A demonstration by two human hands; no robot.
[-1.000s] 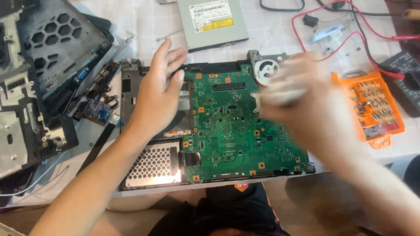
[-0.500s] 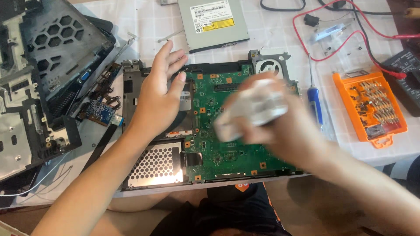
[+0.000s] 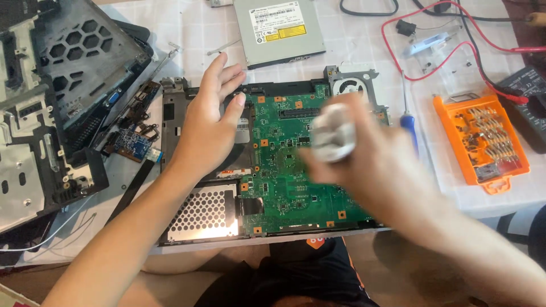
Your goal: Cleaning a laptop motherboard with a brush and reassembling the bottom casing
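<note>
Left hand flat, open on green motherboard; right hand has carried gripped grey part further left over it

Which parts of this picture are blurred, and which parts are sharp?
In the head view, the right hand and the pale object it grips are smeared by motion; the left hand, green circuit board and orange bit case are sharp under even light.
</note>
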